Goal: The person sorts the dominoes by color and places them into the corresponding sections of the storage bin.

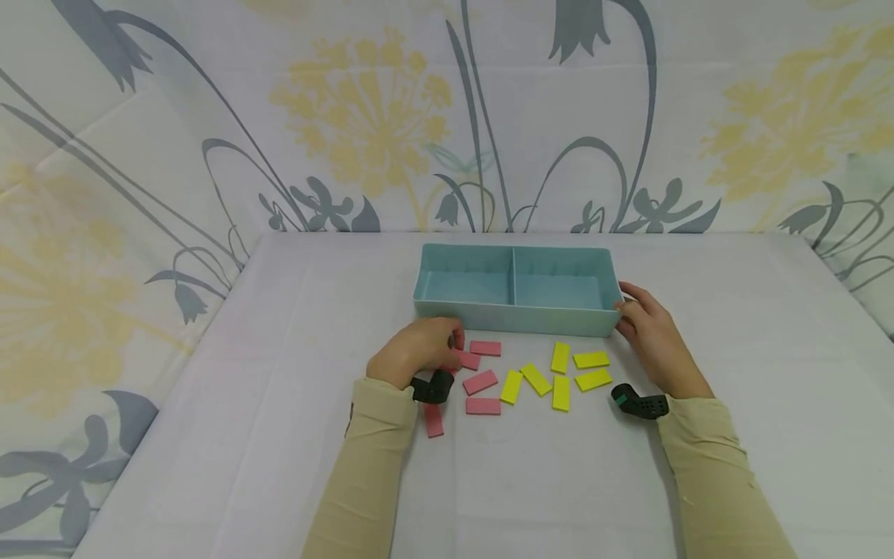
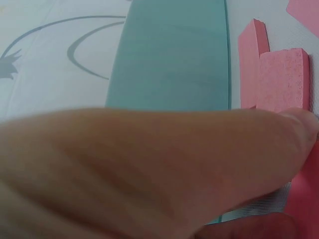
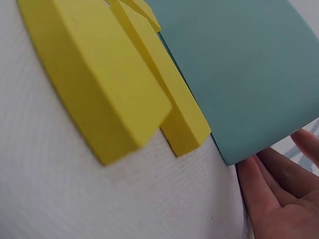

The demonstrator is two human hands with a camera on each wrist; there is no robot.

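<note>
A light blue two-compartment box (image 1: 514,320) lies lengthwise, both compartments bare. In front of its left part, my left hand (image 1: 417,348) bends over several flat pink blocks (image 1: 483,406). Its thumb lies against one pink block (image 2: 284,79) in the left wrist view, while another reddish-pink block (image 2: 303,196) shows between thumb and finger, pinched there. My right hand (image 1: 653,341) rests at the box's right end, with its fingers (image 3: 259,186) laid along the end wall, fairly straight. Several yellow blocks (image 1: 561,394) are spread between the hands.
A white cloth (image 1: 279,435) covers the table. Behind it rises a flower-patterned curtain (image 1: 517,116). One pink block (image 1: 434,421) sits apart, near the left wrist. Each wrist wears a black camera (image 1: 639,402).
</note>
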